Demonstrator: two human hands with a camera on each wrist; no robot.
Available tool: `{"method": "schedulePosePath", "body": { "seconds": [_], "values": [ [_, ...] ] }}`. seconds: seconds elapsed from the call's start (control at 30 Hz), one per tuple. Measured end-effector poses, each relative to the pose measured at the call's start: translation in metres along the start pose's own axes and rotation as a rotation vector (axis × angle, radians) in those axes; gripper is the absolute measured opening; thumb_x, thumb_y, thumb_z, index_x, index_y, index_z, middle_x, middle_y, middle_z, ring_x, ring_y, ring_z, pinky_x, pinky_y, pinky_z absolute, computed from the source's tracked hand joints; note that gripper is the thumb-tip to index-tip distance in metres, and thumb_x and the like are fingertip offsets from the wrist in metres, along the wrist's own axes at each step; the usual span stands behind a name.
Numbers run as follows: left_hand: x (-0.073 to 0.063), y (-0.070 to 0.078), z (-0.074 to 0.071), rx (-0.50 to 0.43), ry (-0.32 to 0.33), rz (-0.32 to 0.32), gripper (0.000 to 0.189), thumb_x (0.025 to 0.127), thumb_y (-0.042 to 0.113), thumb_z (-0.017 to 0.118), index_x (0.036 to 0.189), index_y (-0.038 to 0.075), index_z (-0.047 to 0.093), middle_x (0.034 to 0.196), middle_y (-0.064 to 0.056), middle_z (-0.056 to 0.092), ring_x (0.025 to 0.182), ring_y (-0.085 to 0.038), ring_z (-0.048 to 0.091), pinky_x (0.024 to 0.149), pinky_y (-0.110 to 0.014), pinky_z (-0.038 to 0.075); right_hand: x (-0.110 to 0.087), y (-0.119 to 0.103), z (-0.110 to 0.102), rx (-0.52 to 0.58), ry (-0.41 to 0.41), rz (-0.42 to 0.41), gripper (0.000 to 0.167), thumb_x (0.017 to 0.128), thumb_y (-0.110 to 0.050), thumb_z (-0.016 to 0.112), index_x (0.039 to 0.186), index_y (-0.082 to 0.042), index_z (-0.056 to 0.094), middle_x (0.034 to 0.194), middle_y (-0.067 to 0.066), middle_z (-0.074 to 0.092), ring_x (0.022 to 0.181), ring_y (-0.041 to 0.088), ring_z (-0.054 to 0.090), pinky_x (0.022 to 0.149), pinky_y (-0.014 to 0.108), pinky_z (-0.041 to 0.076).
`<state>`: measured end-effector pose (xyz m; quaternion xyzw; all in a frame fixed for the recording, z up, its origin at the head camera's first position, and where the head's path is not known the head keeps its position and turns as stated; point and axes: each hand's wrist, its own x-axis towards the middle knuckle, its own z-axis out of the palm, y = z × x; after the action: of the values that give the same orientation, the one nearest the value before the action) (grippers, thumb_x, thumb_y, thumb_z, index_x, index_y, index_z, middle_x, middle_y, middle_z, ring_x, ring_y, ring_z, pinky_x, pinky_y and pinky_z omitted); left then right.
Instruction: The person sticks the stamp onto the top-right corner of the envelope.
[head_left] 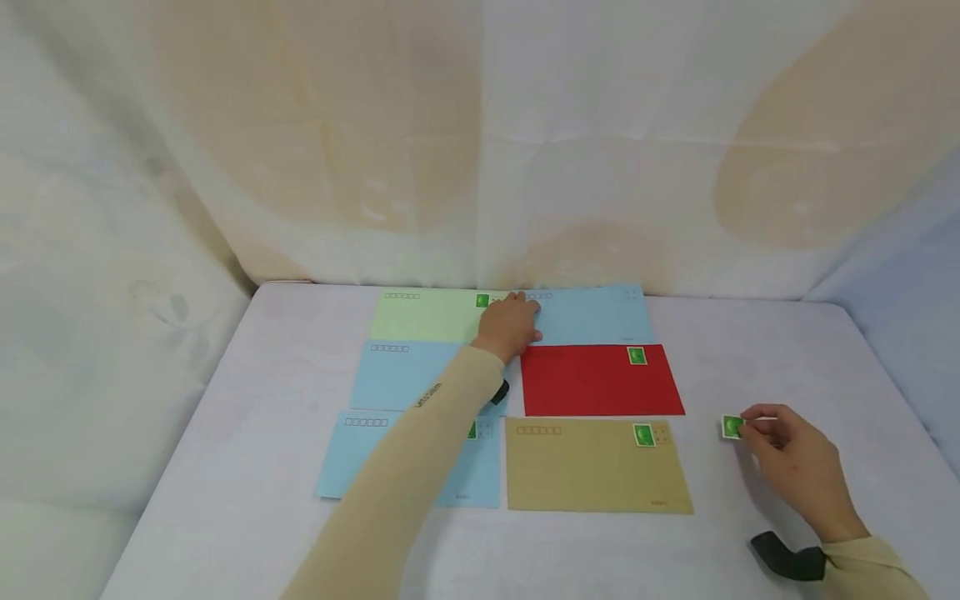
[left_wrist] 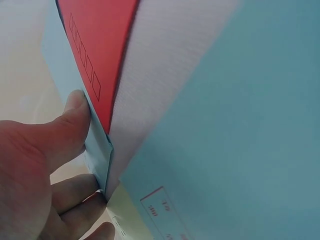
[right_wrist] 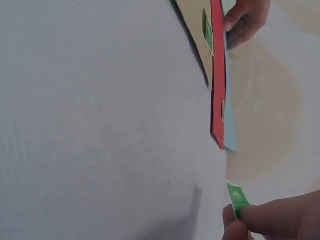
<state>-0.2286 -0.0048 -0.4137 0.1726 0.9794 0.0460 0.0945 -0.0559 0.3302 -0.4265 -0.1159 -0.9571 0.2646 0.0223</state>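
Note:
My left hand (head_left: 507, 327) rests at the left edge of the far right blue envelope (head_left: 592, 317), its thumb touching the paper in the left wrist view. No stamp shows on that envelope. To the right of the envelopes, my right hand (head_left: 798, 458) pinches a green postage stamp (head_left: 731, 427) with a white border between thumb and fingers, raised above the table. A red envelope (head_left: 592, 383) with a stamp (head_left: 637, 356) lies just in front of the blue one. Left of my left hand is a light green envelope (head_left: 427, 317), stamped at its upper right.
Nearer me lies a tan envelope (head_left: 577, 471) with a stamp (head_left: 644, 435). Two more blue envelopes, one in the middle row (head_left: 397, 375) and one in front (head_left: 352, 458), are partly covered by my left sleeve (head_left: 405, 467). A curtain (head_left: 600, 125) hangs behind the white table (head_left: 262, 375).

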Motion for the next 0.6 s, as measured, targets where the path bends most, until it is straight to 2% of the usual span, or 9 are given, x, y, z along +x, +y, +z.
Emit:
{"method": "schedulePosePath", "body": {
  "seconds": [0.33, 0.5, 0.6],
  "values": [
    [0.002, 0.0, 0.003, 0.009, 0.006, -0.011, 0.053, 0.096, 0.039, 0.068, 0.144, 0.018, 0.057, 0.15, -0.007, 0.051, 0.138, -0.02, 0.047, 0.107, -0.034, 0.046, 0.007, -0.01, 0.004, 0.021, 0.045, -0.046, 0.025, 0.098, -0.013, 0.063, 0.119, 0.001, 0.061, 0.098, 0.028, 0.07, 0.069, 0.021, 0.059, 0.048, 0.025, 0.044],
    [0.002, 0.001, 0.005, 0.029, 0.023, -0.011, 0.05, 0.095, 0.039, 0.069, 0.14, 0.018, 0.061, 0.142, -0.007, 0.058, 0.129, -0.019, 0.053, 0.103, -0.033, 0.049, 0.01, -0.015, 0.004, 0.031, 0.074, -0.093, 0.022, 0.097, -0.012, 0.062, 0.115, 0.0, 0.065, 0.096, 0.026, 0.071, 0.069, 0.018, 0.062, 0.049, 0.023, 0.045],
    [0.002, 0.001, 0.004, 0.041, 0.026, -0.007, 0.049, 0.095, 0.039, 0.069, 0.139, 0.018, 0.062, 0.141, -0.006, 0.059, 0.127, -0.018, 0.055, 0.102, -0.032, 0.049, 0.012, -0.016, 0.005, 0.043, 0.088, -0.121, 0.023, 0.097, -0.013, 0.064, 0.115, 0.001, 0.066, 0.095, 0.026, 0.071, 0.068, 0.01, 0.06, 0.049, 0.02, 0.045]
  ]
}}
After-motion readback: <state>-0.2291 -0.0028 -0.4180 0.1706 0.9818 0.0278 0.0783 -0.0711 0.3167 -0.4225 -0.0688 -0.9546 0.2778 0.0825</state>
